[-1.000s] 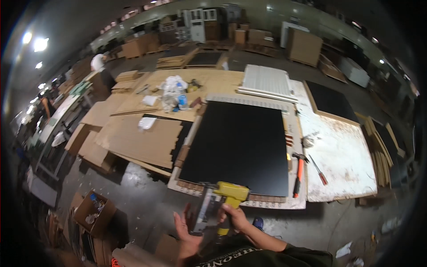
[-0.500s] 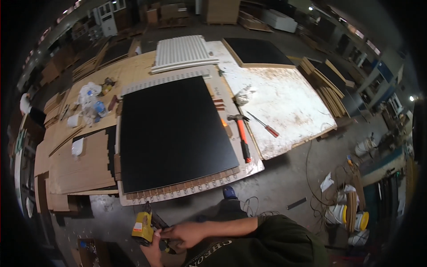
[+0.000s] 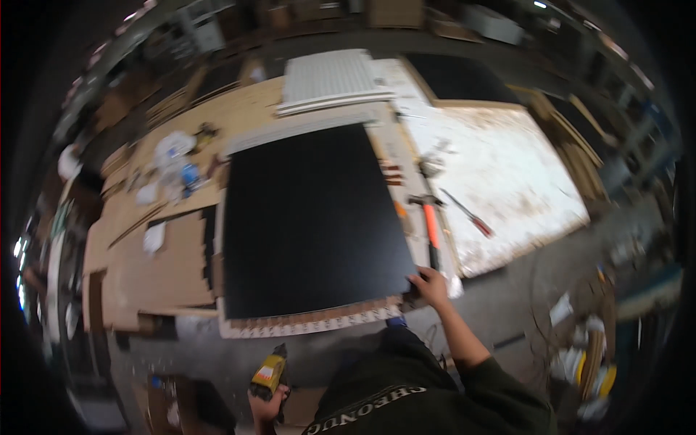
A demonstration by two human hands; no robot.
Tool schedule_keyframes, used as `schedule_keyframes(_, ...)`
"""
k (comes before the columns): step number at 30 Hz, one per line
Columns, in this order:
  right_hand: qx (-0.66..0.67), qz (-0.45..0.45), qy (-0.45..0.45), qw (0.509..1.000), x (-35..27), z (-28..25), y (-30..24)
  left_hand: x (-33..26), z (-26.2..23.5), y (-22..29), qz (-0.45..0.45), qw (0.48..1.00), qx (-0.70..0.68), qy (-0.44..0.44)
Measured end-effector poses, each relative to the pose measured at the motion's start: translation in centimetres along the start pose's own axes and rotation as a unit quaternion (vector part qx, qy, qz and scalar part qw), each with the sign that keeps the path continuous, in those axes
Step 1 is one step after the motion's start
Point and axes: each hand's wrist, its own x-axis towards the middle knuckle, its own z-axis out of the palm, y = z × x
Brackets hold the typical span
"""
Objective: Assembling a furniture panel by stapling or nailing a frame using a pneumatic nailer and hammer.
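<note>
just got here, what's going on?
A person is at a black panel lying flat on the bench. Their left hand holds a yellow tool, short of the panel's near edge. The right hand is at the panel's near right corner; whether it grips is unclear. A hammer lies right of the panel, and a screwdriver on the white board beyond that.

Pale capital letters (image 3: 359, 417) run in a curved line across the dark shirt (image 3: 431, 380), on the near side of the black panel (image 3: 312, 225); the larger ones are partly legible. In front of the panel's near left part, the nailer (image 3: 275, 360) bears a small label (image 3: 267, 373), too blurred to read. Along the panel's near edge, the pale board (image 3: 235, 333) shows a row of repeated dark marks (image 3: 312, 325), also unreadable
</note>
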Motion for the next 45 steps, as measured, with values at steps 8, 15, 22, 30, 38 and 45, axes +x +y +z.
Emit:
schedule_keyframes(8, 0.009, -0.009, 0.041, 0.999, -0.3, 0.1, 1.0, 2.4, -2.7, 5.5, -0.005, 0.981, 0.117, 0.157)
schedule_keyframes(15, -0.032, -0.017, 0.062, 0.997, 2.7, 0.3, -1.4, 10.2, -10.7, 10.5, 0.091, 0.966, 0.212, 0.112)
schedule_keyframes(22, 0.001, 0.017, 0.183, 0.983, 5.6, 0.2, -4.3, 18.9, -9.6, 21.8, 0.162, 0.879, 0.447, -0.034)
schedule_keyframes(30, 0.062, -0.075, 0.123, 0.988, 15.7, 1.6, -2.9, 26.1, 12.7, 31.3, 0.21, 0.843, 0.47, -0.158)
schedule_keyframes(38, 0.152, -0.084, 0.181, 0.968, 16.9, 1.8, -2.1, 29.7, 33.0, 31.0, 0.116, 0.839, 0.425, -0.319)
schedule_keyframes(45, 0.211, -0.074, 0.204, 0.953, 17.1, 1.9, -1.7, 31.3, 36.0, 29.5, 0.03, 0.839, 0.474, -0.267)
